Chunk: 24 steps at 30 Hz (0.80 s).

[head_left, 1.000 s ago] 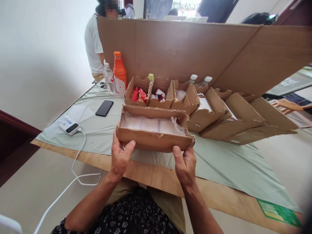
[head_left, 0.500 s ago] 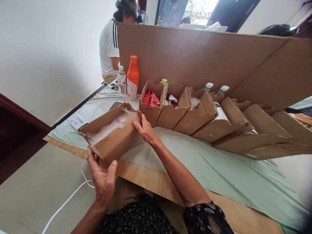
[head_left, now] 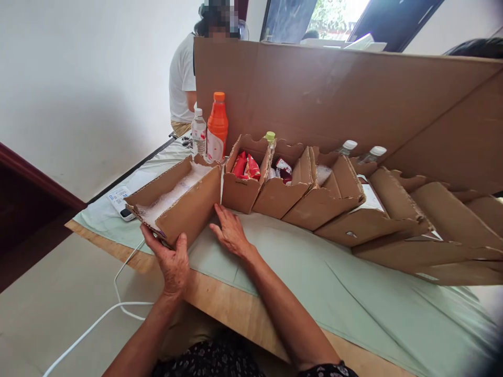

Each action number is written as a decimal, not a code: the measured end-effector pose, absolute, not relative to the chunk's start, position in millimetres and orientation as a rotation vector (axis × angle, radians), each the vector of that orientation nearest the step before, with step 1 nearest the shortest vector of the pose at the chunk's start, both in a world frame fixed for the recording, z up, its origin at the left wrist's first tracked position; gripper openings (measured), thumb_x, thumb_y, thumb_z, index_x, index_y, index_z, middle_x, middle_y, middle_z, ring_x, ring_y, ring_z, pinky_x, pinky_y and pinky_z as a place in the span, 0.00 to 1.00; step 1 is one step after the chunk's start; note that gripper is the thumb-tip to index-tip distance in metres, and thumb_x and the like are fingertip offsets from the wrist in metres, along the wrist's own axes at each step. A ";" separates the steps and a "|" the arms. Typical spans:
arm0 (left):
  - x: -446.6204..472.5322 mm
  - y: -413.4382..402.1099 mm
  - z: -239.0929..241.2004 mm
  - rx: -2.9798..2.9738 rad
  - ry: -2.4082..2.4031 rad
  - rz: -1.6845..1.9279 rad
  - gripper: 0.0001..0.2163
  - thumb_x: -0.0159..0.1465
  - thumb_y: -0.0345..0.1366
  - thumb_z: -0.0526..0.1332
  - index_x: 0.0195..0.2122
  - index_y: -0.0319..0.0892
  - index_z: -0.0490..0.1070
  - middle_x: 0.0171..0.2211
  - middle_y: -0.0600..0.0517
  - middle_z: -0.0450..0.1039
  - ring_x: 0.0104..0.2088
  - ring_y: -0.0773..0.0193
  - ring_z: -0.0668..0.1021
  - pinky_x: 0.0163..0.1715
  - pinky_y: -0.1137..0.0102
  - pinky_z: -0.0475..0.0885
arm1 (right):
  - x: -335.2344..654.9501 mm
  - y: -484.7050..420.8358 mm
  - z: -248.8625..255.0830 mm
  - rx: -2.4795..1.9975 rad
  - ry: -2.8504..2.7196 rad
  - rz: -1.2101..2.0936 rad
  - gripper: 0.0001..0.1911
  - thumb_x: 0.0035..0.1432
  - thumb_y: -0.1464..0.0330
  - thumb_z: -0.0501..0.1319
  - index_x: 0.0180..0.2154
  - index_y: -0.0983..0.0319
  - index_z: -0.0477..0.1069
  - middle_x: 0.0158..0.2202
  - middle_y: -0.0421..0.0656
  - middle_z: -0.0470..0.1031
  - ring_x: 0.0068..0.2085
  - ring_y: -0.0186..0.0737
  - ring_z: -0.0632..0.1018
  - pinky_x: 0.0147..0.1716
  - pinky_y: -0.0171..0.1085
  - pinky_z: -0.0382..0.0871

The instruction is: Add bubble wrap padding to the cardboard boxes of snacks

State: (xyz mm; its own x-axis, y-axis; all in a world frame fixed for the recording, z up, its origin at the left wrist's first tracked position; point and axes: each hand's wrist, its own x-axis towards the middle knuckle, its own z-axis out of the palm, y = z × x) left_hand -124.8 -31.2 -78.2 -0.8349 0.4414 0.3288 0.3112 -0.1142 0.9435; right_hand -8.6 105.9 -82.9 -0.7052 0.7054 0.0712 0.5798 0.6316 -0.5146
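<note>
1. The open brown cardboard tray (head_left: 178, 201) with white filling, held squarely in front a second ago, is now swung round and down on the pale green cloth (head_left: 334, 283).
2. Left hand (head_left: 171, 262) clasps its near corner; right hand (head_left: 230, 233) lies flat, fingers spread, against its side.
3. Just beyond the right fingers starts the row of slanted cardboard trays (head_left: 314, 193).
4. The filling is hard to make out.

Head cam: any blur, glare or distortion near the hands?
Head view: both hands, left and right, and the cardboard tray are sharp; window at top is blown out; wide-angle bends the cardboard wall; bottom-right corner smears dark.
</note>
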 end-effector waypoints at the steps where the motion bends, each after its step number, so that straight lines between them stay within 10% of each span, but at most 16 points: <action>1: -125.6 -25.2 -78.9 0.882 2.028 2.119 0.46 0.64 0.40 0.66 0.76 0.46 0.35 0.77 0.38 0.39 0.74 0.48 0.56 0.73 0.54 0.55 | -9.4 108.7 -87.9 -1.018 -2.602 0.697 0.35 0.71 0.61 0.54 0.73 0.64 0.51 0.75 0.56 0.55 0.73 0.53 0.60 0.67 0.53 0.56; 13: -106.0 86.9 -88.1 1.091 2.045 1.908 0.41 0.70 0.50 0.59 0.76 0.40 0.39 0.78 0.38 0.30 0.78 0.50 0.39 0.75 0.53 0.39 | -5.5 119.5 -114.8 -0.965 -2.432 0.747 0.23 0.66 0.70 0.59 0.61 0.66 0.72 0.65 0.55 0.71 0.66 0.53 0.71 0.65 0.51 0.62; 24: -97.5 100.6 -129.5 1.132 1.919 1.726 0.35 0.71 0.55 0.51 0.74 0.41 0.52 0.78 0.40 0.42 0.77 0.53 0.45 0.75 0.53 0.41 | -6.8 123.2 -121.1 -0.939 -2.358 0.747 0.18 0.66 0.71 0.58 0.54 0.61 0.79 0.57 0.51 0.79 0.58 0.51 0.76 0.58 0.47 0.67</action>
State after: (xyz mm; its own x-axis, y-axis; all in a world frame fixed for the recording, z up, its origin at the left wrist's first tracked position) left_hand -97.5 100.6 -129.5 -0.6337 0.7276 0.2628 0.3381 -0.0451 0.9400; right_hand -6.8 123.2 -121.1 -0.6429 0.7287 0.2360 0.4599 0.6137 -0.6418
